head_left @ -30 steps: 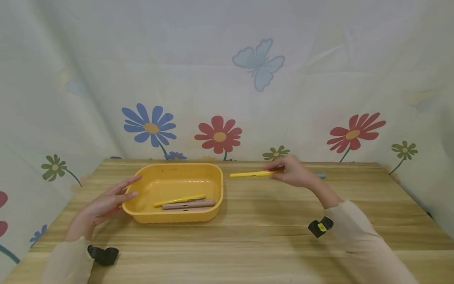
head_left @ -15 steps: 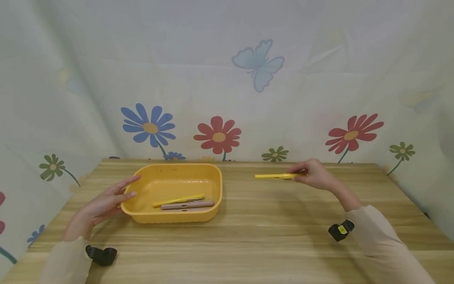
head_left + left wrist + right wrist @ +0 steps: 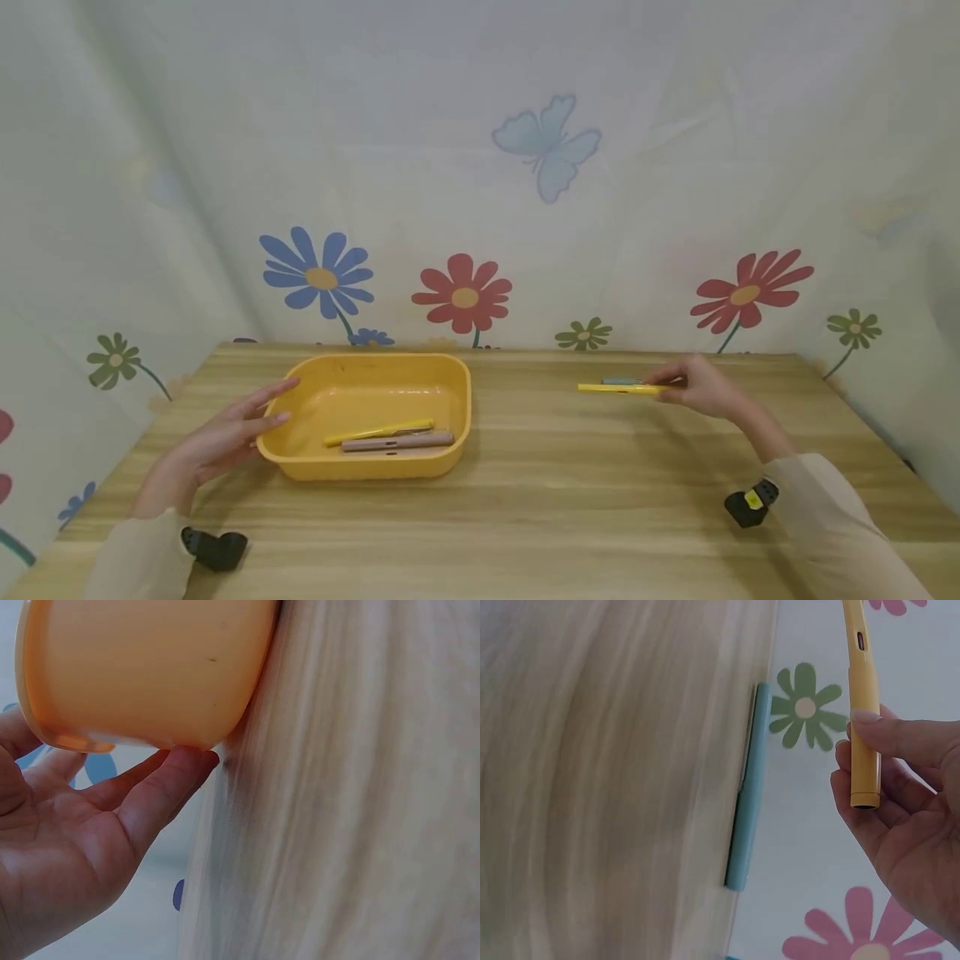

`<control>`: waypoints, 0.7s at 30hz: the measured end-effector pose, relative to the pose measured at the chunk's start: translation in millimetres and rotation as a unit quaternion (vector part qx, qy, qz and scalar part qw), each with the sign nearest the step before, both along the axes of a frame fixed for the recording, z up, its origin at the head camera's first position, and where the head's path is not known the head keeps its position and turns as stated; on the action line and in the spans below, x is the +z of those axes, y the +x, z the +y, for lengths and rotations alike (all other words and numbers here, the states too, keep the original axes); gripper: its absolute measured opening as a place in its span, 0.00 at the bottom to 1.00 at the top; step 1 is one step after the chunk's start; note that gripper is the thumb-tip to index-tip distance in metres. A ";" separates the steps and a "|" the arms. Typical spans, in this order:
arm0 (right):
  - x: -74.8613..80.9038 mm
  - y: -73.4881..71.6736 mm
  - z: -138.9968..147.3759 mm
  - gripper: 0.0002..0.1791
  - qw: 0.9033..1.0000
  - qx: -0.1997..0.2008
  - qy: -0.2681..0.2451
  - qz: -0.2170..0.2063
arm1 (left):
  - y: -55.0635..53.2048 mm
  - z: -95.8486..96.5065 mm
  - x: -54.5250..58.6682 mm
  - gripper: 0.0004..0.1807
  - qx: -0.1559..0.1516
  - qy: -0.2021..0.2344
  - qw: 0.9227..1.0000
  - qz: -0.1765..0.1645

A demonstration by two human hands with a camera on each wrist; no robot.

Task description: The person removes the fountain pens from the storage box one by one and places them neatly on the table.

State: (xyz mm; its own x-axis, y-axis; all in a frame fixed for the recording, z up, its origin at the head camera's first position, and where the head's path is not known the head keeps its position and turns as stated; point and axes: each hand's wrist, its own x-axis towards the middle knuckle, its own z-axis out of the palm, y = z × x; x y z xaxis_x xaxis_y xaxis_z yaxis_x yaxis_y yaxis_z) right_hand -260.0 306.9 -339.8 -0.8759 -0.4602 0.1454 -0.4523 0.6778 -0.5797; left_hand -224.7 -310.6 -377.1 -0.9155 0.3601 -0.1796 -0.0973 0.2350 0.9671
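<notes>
My left hand (image 3: 213, 446) holds the left end of the yellow plastic basket (image 3: 367, 468), with fingertips against its outer wall (image 3: 150, 682) in the left wrist view. Inside the basket lie a yellow pen (image 3: 375, 432) and a mauve pen (image 3: 397, 442), with another pale pen partly hidden by the front wall. At the right, my right hand (image 3: 705, 389) pinches a capped yellow pen (image 3: 865, 690) near one end, raised and pointing left. A blue-green pen (image 3: 750, 787) with a clip lies on the table just behind it, partly covered by the hand in the head view.
The wood-grain table (image 3: 525, 517) ends at a flowered cloth backdrop (image 3: 645, 208). A sliver of a teal object (image 3: 733, 958) shows at the bottom edge of the right wrist view. Black wrist cameras sit on both cuffs.
My right hand has moved to the right with the yellow pen, away from the basket and over beside the blue-green pen. The left hand and basket have kept their place.
</notes>
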 end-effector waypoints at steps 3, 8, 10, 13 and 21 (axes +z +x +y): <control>-4.2 0.5 10.0 0.11 1.000 -0.008 0.001 -0.013 | 0.0 0.3 -0.5 0.36 -0.006 0.000 1.000 0.004; -8.6 -0.4 24.6 0.12 1.000 -0.023 0.006 -0.017 | 0.2 0.5 0.9 0.35 -0.001 -0.008 1.000 0.006; -10.0 -1.2 29.2 0.12 0.999 -0.029 0.011 -0.017 | -0.2 0.7 0.8 0.35 0.004 -0.009 1.000 0.008; -12.0 -2.3 34.4 0.12 0.999 -0.039 0.019 -0.016 | -0.4 1.4 1.3 0.35 0.011 -0.008 1.000 0.007; -16.4 -2.4 42.1 0.11 0.998 -0.045 0.026 -0.022 | 1.4 3.9 2.8 0.36 0.023 -0.012 1.000 -0.014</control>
State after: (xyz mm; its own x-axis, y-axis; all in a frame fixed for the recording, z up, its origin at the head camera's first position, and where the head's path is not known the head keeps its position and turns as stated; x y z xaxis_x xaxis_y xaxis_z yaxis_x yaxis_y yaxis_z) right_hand -262.4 349.0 -356.2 -0.9189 -0.3855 0.0838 -0.3634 0.7444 -0.5602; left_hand -223.3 -306.6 -374.3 -0.9255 0.3124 -0.2140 -0.1358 0.2536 0.9577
